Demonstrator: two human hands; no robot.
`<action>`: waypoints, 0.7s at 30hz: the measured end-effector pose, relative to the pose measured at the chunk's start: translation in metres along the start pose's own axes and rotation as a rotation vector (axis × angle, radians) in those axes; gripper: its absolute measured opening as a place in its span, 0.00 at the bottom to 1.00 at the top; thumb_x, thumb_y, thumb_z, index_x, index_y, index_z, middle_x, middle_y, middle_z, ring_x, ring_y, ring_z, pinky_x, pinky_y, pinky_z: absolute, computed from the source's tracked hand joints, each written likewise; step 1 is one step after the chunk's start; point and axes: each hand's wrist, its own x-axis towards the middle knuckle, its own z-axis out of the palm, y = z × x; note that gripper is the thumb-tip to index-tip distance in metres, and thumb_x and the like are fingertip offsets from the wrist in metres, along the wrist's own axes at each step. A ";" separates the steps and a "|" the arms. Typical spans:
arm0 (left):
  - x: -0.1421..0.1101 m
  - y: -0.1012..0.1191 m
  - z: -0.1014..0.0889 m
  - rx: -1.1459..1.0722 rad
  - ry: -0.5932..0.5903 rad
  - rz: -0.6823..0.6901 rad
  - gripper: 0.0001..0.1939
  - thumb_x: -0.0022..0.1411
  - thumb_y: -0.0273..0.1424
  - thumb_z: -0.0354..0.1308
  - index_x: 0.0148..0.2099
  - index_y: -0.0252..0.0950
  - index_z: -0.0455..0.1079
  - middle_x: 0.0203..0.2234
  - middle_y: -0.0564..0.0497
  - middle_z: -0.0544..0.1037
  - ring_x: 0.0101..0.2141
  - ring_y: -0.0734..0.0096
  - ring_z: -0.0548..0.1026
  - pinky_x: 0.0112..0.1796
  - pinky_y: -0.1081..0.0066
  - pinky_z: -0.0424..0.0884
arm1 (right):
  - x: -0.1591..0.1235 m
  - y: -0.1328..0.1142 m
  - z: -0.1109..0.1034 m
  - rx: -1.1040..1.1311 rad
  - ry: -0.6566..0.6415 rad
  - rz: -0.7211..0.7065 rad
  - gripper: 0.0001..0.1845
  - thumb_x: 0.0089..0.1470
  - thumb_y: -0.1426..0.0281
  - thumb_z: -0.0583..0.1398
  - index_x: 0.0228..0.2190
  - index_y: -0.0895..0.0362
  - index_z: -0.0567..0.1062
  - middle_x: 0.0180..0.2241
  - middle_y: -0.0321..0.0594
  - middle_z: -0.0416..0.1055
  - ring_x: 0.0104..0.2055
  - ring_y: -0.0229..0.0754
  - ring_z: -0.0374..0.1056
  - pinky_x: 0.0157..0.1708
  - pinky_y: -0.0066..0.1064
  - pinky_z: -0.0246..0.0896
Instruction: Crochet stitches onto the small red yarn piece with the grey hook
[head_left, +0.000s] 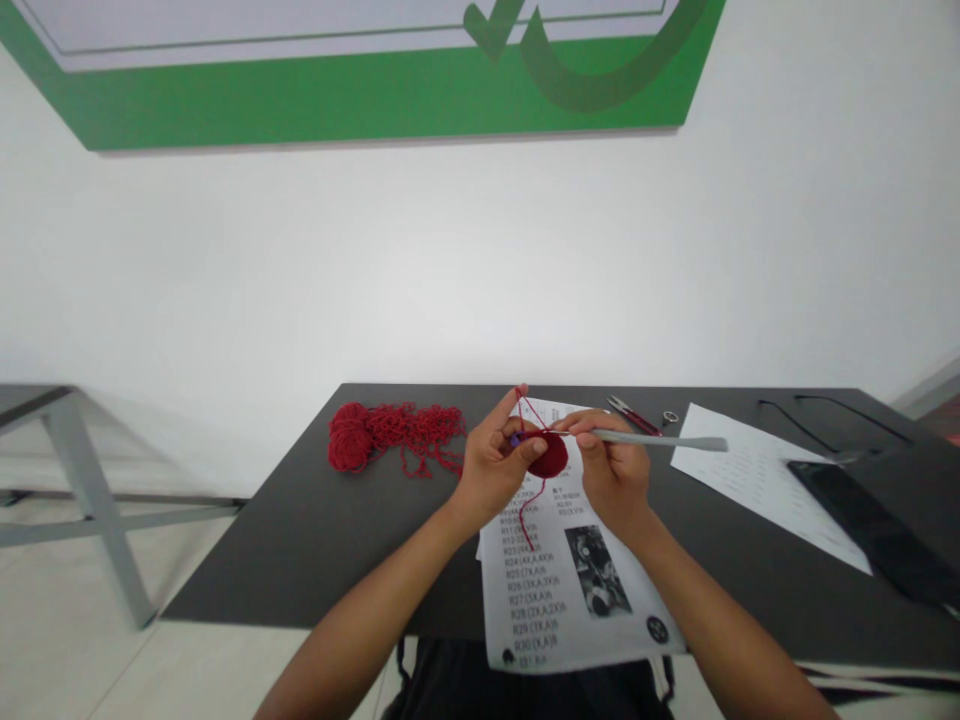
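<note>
My left hand (pixel 499 455) pinches the edge of a small round red crochet piece (pixel 551 457), its index finger raised with red yarn looped over the tip. A small purple clip-like thing (pixel 517 438) shows by its fingers. In my right hand (pixel 616 465) is a crochet hook with a long grey handle (pixel 675 440); the handle points right and the thin metal end meets the top of the red piece. A loose yarn tail (pixel 525 525) hangs below over a printed pattern sheet (pixel 555 620), which lies under both hands and reaches past the table's front edge.
On the dark table (pixel 300 550), a red yarn ball (pixel 350 438) with tangled loose yarn (pixel 416 428) lies left. Toward the right are small scissors (pixel 636 415), a metal ring (pixel 670 417), a white sheet (pixel 757 480), eyeglasses (pixel 855 425) and a black phone (pixel 847 500). A wall stands behind.
</note>
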 end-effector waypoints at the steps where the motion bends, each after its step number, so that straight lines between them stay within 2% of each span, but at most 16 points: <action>1: 0.000 -0.001 0.000 0.023 0.000 0.012 0.44 0.55 0.41 0.71 0.69 0.32 0.61 0.27 0.53 0.78 0.25 0.76 0.71 0.28 0.76 0.67 | 0.000 0.000 0.000 -0.015 -0.003 -0.016 0.06 0.64 0.66 0.60 0.34 0.51 0.75 0.32 0.35 0.78 0.35 0.41 0.76 0.38 0.34 0.72; 7: -0.002 -0.004 -0.004 0.265 0.029 0.206 0.37 0.59 0.36 0.68 0.68 0.35 0.63 0.25 0.55 0.77 0.24 0.76 0.69 0.26 0.76 0.64 | -0.004 0.003 -0.001 -0.088 -0.046 -0.074 0.04 0.63 0.70 0.60 0.36 0.50 0.76 0.34 0.37 0.78 0.38 0.43 0.76 0.40 0.37 0.73; 13: -0.004 -0.005 -0.006 0.505 0.089 0.358 0.32 0.60 0.32 0.67 0.65 0.40 0.67 0.30 0.52 0.83 0.29 0.67 0.78 0.36 0.69 0.74 | -0.006 0.004 -0.003 -0.192 -0.123 -0.186 0.07 0.63 0.74 0.60 0.40 0.50 0.76 0.37 0.40 0.78 0.40 0.45 0.76 0.41 0.41 0.75; 18: -0.006 -0.009 -0.005 0.557 0.081 0.370 0.28 0.63 0.30 0.63 0.65 0.39 0.67 0.34 0.46 0.84 0.35 0.63 0.80 0.44 0.63 0.76 | -0.008 0.008 -0.003 -0.286 -0.197 -0.253 0.11 0.62 0.75 0.61 0.44 0.49 0.76 0.41 0.42 0.78 0.43 0.45 0.76 0.43 0.43 0.76; 21: -0.006 -0.009 -0.001 0.391 0.110 0.266 0.29 0.62 0.33 0.65 0.64 0.38 0.68 0.36 0.47 0.85 0.36 0.64 0.80 0.44 0.64 0.77 | -0.011 0.014 -0.005 -0.386 -0.185 -0.359 0.17 0.61 0.75 0.63 0.49 0.46 0.76 0.43 0.42 0.79 0.46 0.48 0.76 0.46 0.46 0.76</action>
